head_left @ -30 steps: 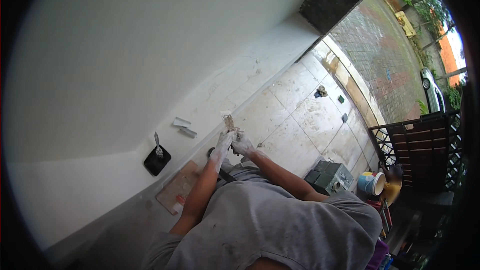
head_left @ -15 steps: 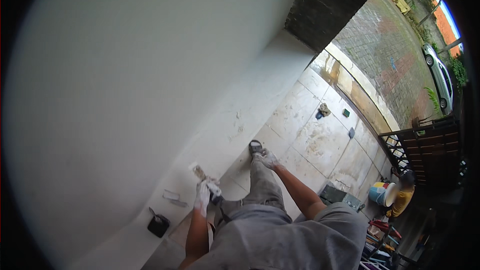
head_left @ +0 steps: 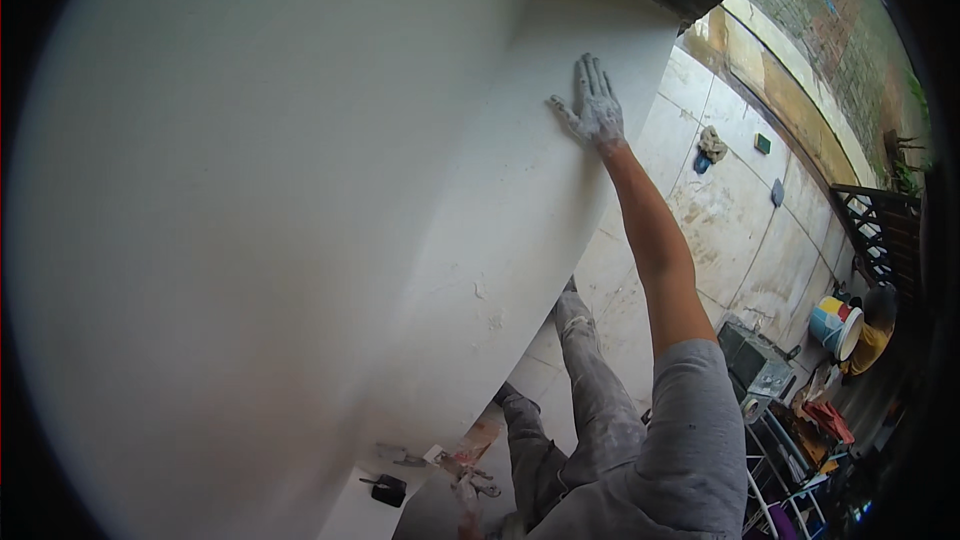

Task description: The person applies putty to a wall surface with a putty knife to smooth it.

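Observation:
My right hand (head_left: pixel 598 112), coated in white powder or paste, lies flat with fingers spread against the white wall surface (head_left: pixel 500 175), near its far end. Low at the bottom, my left hand (head_left: pixel 468 502), also whitened, is closed around a putty knife (head_left: pixel 436 455); its pale blade points toward the wall. Part of that hand is blurred, and a further tool-like shape beside its fingers cannot be made out. Near the left hand, a black square tool with a handle (head_left: pixel 386 489) rests on the white ledge, next to thin metal blades (head_left: pixel 400 455).
On the stained floor tiles (head_left: pixel 720 220) lie a wadded rag (head_left: pixel 711 145), a green block (head_left: pixel 762 144) and a grey piece (head_left: pixel 777 192). At right stand a greenish metal box (head_left: pixel 757 358), a paint bucket (head_left: pixel 832 328), a person in yellow (head_left: pixel 872 345) and a cluttered rack (head_left: pixel 790 460).
My right hand has gone from beside my leg up and forward onto the wall surface, opening flat. My left hand, with the putty knife, now appears lower in view; the whole view has shifted.

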`<control>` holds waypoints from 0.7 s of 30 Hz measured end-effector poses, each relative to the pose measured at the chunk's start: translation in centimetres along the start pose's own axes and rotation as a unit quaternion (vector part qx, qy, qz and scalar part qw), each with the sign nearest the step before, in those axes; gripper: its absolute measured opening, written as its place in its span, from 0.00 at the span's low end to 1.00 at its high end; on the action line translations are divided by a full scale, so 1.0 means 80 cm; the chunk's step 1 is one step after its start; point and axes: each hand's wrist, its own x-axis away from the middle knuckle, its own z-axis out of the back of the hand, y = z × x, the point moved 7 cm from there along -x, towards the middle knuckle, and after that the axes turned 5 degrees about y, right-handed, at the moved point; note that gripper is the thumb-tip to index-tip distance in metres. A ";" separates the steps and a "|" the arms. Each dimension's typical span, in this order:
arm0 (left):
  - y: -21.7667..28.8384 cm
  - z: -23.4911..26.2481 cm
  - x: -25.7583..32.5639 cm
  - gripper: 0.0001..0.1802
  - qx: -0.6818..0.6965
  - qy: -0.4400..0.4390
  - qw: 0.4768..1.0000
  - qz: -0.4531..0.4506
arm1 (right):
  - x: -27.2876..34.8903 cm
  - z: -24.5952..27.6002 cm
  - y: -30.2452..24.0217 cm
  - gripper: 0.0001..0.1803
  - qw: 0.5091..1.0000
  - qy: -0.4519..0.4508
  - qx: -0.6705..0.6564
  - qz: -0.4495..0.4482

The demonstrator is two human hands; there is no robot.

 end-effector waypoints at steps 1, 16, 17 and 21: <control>0.002 0.015 0.024 0.10 -0.019 0.010 1.000 0.009 | 0.023 -0.003 -0.058 0.47 0.996 -0.043 -0.063 0.053; 0.049 -0.156 0.073 0.10 -0.088 -0.063 0.994 0.019 | 0.030 0.015 -0.067 0.42 0.994 -0.025 -0.081 0.070; 0.046 -0.152 0.075 0.10 -0.081 -0.055 0.995 0.024 | 0.033 0.008 -0.075 0.42 0.993 -0.035 -0.090 0.072; 0.032 -0.143 0.084 0.09 -0.057 -0.035 0.997 0.034 | 0.112 0.001 -0.180 0.41 0.975 -0.115 -0.165 0.090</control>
